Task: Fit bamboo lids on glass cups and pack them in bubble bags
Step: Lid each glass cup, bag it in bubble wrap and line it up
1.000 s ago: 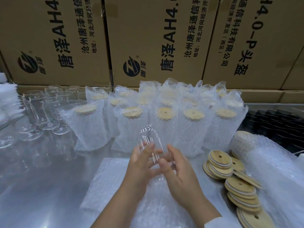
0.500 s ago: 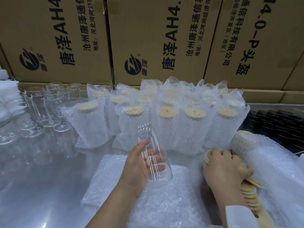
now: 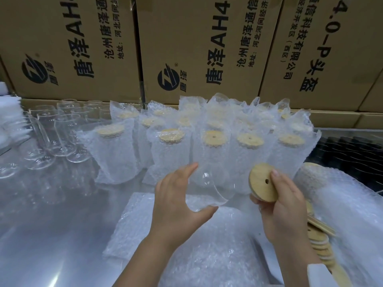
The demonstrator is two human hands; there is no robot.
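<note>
Backdrop: a row of brown cardboard cartons (image 3: 186, 38) standing edge to edge, with black logo and Chinese print running sideways, "AH4" legible. Flatter cartons (image 3: 331, 119) lie under them at right. The work surface is a shiny metal table (image 3: 41, 235), soft glare bottom left. Black ribbed items (image 3: 352, 150) far right, unidentifiable. White foam-like stack (image 3: 8, 112) at left edge.

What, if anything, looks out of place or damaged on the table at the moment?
Nothing stands out: the bagged cups stand upright, the left hand holds a glass cup, and the right hand holds a bamboo lid.
</note>
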